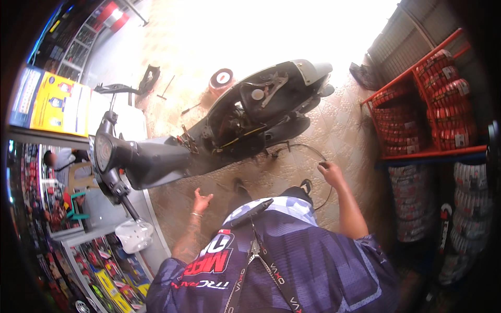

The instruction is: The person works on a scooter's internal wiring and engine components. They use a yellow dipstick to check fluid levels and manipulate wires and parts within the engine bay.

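Note:
My left hand [203, 198] is empty, fingers apart, in front of the scooter's grey front body. My right hand [330, 172] grips a thin black cable [305, 147] that arches from under the scooter and hangs down beside my leg. The grey-black scooter [162, 161] stands across my front, handlebar with a round mirror at left, rear end at upper right. Its under-seat bay [237, 122] is exposed, a yellow line along the near edge and a white round cap [257, 94] toward the rear. A few tools [185, 136] rest on the body near the bay's front.
A red round tub [221, 79], a black part [150, 78] and small tools lie beyond the scooter on the tiled floor. Glass display cases [104, 266] and a seated person [62, 159] are left. An orange rack of red-wrapped tyres [396, 134] and stacked tyres [469, 219] are right.

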The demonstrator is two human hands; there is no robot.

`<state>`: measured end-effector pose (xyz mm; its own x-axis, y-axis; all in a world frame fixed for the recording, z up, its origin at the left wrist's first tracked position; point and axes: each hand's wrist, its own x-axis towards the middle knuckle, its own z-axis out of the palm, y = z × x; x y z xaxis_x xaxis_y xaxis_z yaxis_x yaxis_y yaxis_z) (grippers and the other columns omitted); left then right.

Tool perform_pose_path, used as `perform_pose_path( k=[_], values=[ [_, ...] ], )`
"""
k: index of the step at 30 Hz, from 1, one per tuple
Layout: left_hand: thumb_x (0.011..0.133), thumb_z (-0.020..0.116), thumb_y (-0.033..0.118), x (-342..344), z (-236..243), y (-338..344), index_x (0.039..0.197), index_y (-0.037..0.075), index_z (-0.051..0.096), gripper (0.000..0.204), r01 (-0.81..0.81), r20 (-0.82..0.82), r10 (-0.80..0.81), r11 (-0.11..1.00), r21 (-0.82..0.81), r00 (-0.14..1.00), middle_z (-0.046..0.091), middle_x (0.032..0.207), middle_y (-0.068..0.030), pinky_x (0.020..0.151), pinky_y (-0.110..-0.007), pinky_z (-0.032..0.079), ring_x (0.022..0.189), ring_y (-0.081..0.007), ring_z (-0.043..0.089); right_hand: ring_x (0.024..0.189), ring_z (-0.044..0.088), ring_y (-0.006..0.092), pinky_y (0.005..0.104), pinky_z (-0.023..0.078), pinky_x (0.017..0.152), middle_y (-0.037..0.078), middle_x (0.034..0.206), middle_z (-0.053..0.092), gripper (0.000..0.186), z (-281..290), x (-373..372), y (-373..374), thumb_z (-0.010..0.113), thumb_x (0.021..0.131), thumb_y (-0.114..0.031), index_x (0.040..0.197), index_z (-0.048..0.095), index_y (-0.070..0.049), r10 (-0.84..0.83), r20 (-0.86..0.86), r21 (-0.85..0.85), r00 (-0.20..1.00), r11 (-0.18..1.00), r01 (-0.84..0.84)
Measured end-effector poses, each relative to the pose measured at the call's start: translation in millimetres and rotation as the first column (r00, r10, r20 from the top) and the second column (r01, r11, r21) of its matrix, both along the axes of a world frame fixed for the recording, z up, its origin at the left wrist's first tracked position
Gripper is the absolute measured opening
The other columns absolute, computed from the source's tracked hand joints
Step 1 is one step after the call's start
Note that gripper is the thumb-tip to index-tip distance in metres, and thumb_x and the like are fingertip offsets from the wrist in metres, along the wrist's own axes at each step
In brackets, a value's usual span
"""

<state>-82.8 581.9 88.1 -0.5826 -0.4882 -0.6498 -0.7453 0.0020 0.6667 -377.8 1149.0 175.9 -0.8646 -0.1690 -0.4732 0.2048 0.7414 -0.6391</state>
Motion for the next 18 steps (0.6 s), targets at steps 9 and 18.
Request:
perform_pose_path(
  k=[9, 18],
  values=[
    [0.081, 0.087, 0.034, -93.4, 13.4, 223.8, 0.156, -0.007, 0.013, 0.113, 0.352, 0.188, -0.318, 0.918, -0.186, 0.929, 0.074, 0.086, -0.0127, 0.079, -0.034, 0.056, 0.08, -0.0215, 0.071, 0.104, 0.07, 0.0412, 0.0469, 0.054, 0.091, 0.026, 0.109, 0.073, 0.042, -51.2, 75.5, 319.0, 0.073, 0.089, -0.031, 0.111, 0.073, 0.004, -0.096, -0.061, 0.34, 0.994, 0.934, 0.111],
    [0.08, 0.087, 0.037, -289.7, 43.6, 369.1, 0.157, -0.006, 0.015, 0.114, 0.612, 0.067, -0.616, 0.755, -0.235, 0.785, 0.073, 0.096, -0.0185, 0.088, -0.038, 0.055, 0.091, -0.0299, 0.071, 0.112, 0.067, 0.0274, 0.0382, 0.049, 0.099, 0.021, 0.121, 0.072, 0.041, 27.5, -38.4, 367.1, 0.067, 0.097, -0.022, 0.123, 0.067, 0.009, -0.324, 0.058, -0.002, 0.944, 0.946, 0.324]
  ],
)
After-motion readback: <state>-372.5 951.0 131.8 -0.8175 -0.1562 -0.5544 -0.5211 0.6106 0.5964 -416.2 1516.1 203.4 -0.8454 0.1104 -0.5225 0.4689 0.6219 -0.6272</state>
